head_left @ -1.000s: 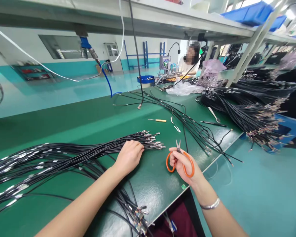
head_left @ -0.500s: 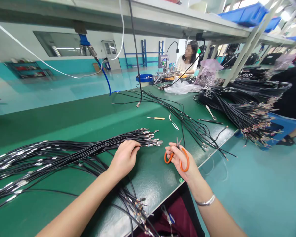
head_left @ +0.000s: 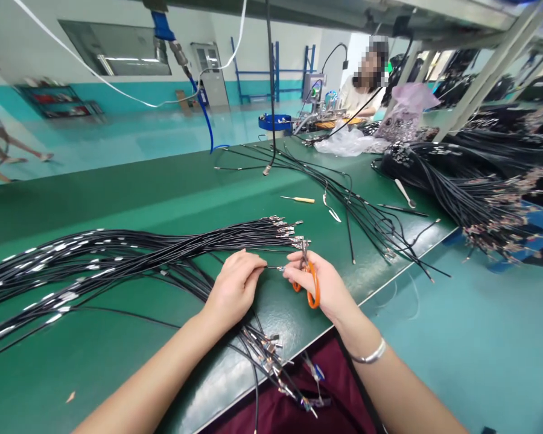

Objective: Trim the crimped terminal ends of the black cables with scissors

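My left hand (head_left: 235,283) is closed in a pinch on a single black cable (head_left: 272,267), near its metal-tipped end. My right hand (head_left: 328,286) is wrapped round orange-handled scissors (head_left: 315,288), their blades pointing up, while its thumb and fingers meet at the tip of that same cable. Whether they grip the tip or only touch it is hard to tell. Just beyond both hands lies a thick bundle of black cables (head_left: 185,244) with metal connectors at the right end. A second cable bunch (head_left: 257,340) hangs over the near table edge, below my left hand.
On the green table (head_left: 163,193) are a yellow-handled pick (head_left: 303,199), loose cables (head_left: 344,196) and a spoon-like tool (head_left: 405,194). A large cable heap (head_left: 443,175) overhangs the right edge. A black hose (head_left: 272,90) dangles overhead. Another person (head_left: 359,96) sits at a machine behind.
My right hand has moved left with the scissors to meet the cable tip. My left hand now has one cable end apart from the bundle. The camera view has shifted.
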Motion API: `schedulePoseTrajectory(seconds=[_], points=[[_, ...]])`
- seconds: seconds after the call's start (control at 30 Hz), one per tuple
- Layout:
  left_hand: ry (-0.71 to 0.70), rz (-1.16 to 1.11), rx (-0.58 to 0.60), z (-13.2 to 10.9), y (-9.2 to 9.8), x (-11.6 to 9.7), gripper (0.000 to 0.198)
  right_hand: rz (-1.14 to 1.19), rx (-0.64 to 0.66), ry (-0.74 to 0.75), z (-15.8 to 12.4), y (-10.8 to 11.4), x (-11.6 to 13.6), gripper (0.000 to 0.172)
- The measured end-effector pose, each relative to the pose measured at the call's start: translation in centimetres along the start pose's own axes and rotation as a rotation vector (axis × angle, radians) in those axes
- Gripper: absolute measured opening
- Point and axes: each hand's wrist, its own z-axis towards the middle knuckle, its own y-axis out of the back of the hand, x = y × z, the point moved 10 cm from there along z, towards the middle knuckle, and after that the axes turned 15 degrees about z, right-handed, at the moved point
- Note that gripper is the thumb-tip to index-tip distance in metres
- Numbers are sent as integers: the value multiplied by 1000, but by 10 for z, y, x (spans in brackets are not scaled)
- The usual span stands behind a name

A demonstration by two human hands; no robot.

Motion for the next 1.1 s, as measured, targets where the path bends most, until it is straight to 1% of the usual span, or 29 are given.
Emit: schedulePoseTrajectory(seconds=[0.03,0.07,0.1,0.13,0.17,0.2,0.27,0.33,0.37,0.43,0.53,0.67,0.73,0.77,0.83,0.87,0.9,0.97,1.0,1.03,1.07,1.1], points=[[49,-13,-33,-2,7,1,13,1,-2,-1,0,-3,-1,33],[130,-44,-74,-6,15,5,11,5,-9,-2,0,-5,-2,33],[248,-105,-109,-11,21,11,9,10,-16,-4,-1,-6,-2,33],[392,-203,-124,-18,23,19,8,17,-21,-8,-2,-7,-3,33],[542,-350,-98,-27,18,25,10,21,-23,-14,-4,-9,-4,34],[687,-534,-35,-37,7,29,13,25,-24,-22,-6,-11,-5,35],[911,-917,101,-53,-20,22,21,45,-26,-41,-11,-14,-9,36],[1037,-1222,176,-62,-38,9,23,89,-34,-67,-17,-16,-14,36],[1067,-1330,186,-63,-43,4,23,114,-38,-87,-20,-18,-18,36],[1092,-1465,173,-63,-48,0,21,152,-36,-136,-25,-21,-27,35],[1092,-1536,144,-63,-50,2,17,160,-12,-191,-32,-26,-36,32],[1090,-1547,119,-65,-50,4,14,87,-32,-178,-36,-23,-36,33],[1101,-1542,116,-68,-50,4,14,2,-47,-136,-34,-21,-28,34],[1104,-1519,132,-70,-49,3,14,-47,-46,-100,-32,-21,-22,33],[1069,-1378,188,-71,-44,4,15,-148,-40,-5,-25,-22,-3,29],[1022,-1244,191,-69,-37,8,16,-199,-35,46,-22,-24,8,27],[944,-1066,160,-63,-24,13,17,-246,-23,93,-18,-27,18,25],[693,-649,6,-43,13,18,15,-315,26,147,-11,-36,35,21],[542,-454,-83,-32,32,13,15,-331,66,149,-8,-41,40,20],[393,-293,-151,-23,45,5,16,-333,107,142,-6,-46,42,20],[262,-175,-187,-16,52,-4,19,-326,142,127,-4,-49,42,20],[162,-104,-193,-11,52,-10,20,-311,164,109,-3,-51,41,21]])
